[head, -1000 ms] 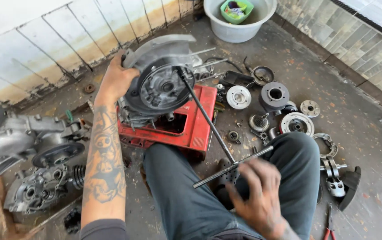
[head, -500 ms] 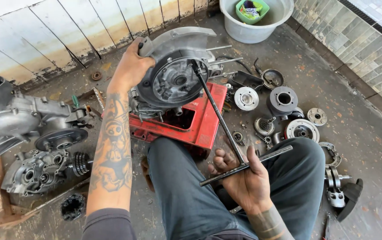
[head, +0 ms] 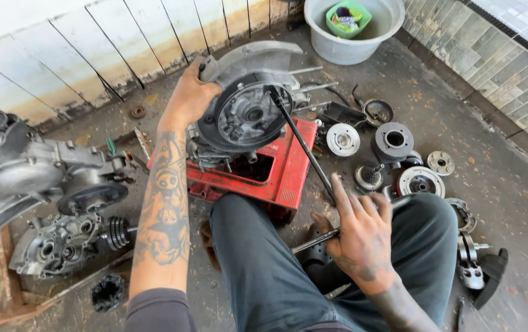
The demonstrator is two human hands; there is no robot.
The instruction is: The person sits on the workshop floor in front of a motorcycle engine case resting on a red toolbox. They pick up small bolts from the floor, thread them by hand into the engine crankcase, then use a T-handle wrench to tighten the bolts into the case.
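- The right hand [head: 362,237] is nearest the camera, over the person's dark-trousered knee; its grip is wrapped loosely around the cross handle of a long black steel T-handle wrench [head: 304,144], with the fingers [head: 353,206] partly fanned out along the bar rather than clenched.
- From that grip the wrench shaft runs up and away to the left, a straight slanted line whose far tip sits in the face of the round grey aluminium engine casing [head: 245,114].
- The left hand [head: 190,98] is farther off, beyond and left of the right grip; its fingers are curled tight over the casing's upper left rim, steadying it.
- The casing rests on a red sheet-metal box [head: 282,172] on the concrete floor.
- Loose round engine parts [head: 399,160] lie right of the shaft, near the right hand.
- Farthest stands a grey plastic basin [head: 362,43].
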